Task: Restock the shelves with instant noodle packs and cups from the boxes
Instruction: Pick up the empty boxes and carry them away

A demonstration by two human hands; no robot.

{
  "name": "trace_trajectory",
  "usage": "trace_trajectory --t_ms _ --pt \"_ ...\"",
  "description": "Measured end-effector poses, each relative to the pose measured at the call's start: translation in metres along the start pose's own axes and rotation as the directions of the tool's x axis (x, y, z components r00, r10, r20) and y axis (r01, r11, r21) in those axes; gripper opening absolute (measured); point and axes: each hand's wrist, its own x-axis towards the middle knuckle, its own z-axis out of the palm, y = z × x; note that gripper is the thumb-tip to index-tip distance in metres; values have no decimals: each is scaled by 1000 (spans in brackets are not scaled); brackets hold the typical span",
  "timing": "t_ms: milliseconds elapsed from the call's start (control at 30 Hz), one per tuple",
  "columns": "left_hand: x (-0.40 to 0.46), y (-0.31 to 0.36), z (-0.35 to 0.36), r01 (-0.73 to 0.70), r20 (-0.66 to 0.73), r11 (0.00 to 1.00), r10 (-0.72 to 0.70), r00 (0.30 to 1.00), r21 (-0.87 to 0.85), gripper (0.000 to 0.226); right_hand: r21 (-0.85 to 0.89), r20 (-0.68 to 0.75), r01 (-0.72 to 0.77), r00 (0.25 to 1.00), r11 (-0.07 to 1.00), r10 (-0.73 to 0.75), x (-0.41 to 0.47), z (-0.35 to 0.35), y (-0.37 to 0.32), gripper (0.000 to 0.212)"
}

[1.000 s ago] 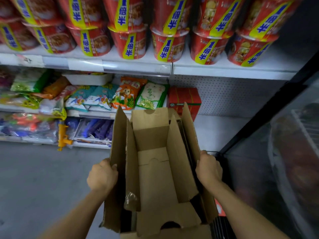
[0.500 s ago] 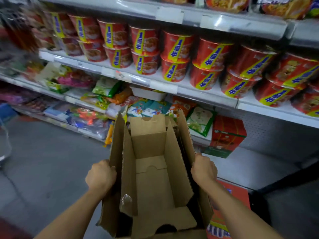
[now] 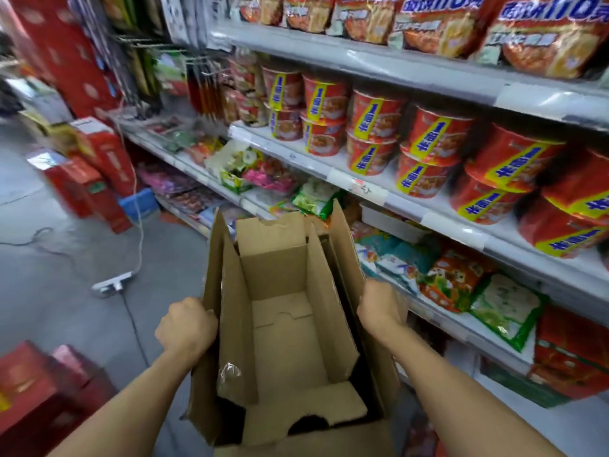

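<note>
Clerk: Cardboard box (image 3: pixel 283 324), one unit, flaps standing open, no stock showing inside; it is being carried in the aisle, just beside the shelving on the right.

Checker: Hands, status?

Clerk: Left hand (image 3: pixel 186 326) is gripping the left side flap, fingers curling round its edge. Right hand (image 3: pixel 379 303) is gripping the right side flap in the same manner, fist closed on the cardboard.

Checker: Stock facing the box?

Clerk: Noodle cups (image 3: pixel 375 127), red with yellow bands, are sitting two high along the middle shelf (image 3: pixel 356 184), running from the far end to the near right edge. Noodle packs (image 3: pixel 438 24), orange-red, are lining the shelf above. Assorted snack bags (image 3: pixel 454 278), green, orange and blue, are lying on the lower shelf, just right of the box's top edge. A white tray (image 3: pixel 389 224) is sitting behind them.

Checker: Floor items?

Clerk: Red cartons (image 3: pixel 99 179) are leaning in a stack at the far left end of the shelving, a blue crate (image 3: pixel 138 202) beside them. A white power strip (image 3: pixel 110 283) is lying on the grey floor (image 3: pixel 59 291), its cable trailing up towards the cartons. More red boxes (image 3: pixel 39 390) are showing at the near left corner, blurred.
</note>
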Motion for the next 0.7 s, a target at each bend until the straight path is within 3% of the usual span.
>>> trace_trajectory --t_ms 333,700 --pt "128 -16 -29 231 -73 969 -237 969 -91 23 -51 29 272 962 961 -271 134 -8 -140 26" --pt "245 -4 -80 476 -205 857 -511 835 -196 19 -87 31 528 849 845 -528 272 -29 -310 24"
